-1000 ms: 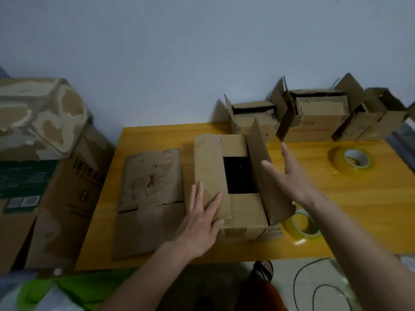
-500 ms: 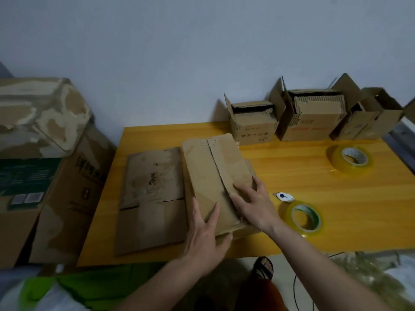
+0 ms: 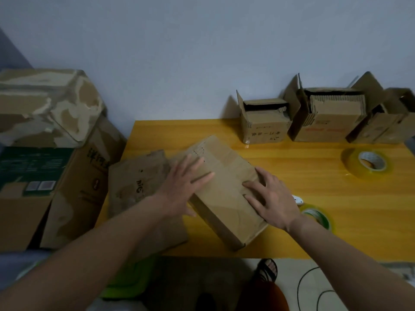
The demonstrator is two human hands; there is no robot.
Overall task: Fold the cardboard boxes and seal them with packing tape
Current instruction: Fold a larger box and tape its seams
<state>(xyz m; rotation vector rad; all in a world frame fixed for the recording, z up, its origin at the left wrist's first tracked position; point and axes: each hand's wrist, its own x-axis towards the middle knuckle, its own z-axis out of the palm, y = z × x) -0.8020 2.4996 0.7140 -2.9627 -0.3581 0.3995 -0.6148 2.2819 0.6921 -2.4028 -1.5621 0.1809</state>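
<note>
Both palms press the flaps flat on the box (image 3: 226, 194) mid-frame, left hand (image 3: 182, 187) and right hand (image 3: 272, 200) splayed, grasping nothing; probably best keeping one palm down while fetching the tape roll (image 3: 318, 217) lower right

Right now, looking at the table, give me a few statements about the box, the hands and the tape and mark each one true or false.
1. Both hands lie flat on top of the box. True: the left hand and the right hand press on it with straight fingers.
2. The box's top flaps stand open. False: they are folded down shut.
3. Two tape rolls are on the table. True: the far tape roll lies at the right, and the near tape roll lies beside the right wrist.
4. The right hand holds a tape roll. False: it rests on the box, and both rolls lie untouched.
5. Three small boxes stand along the wall. True.
</note>
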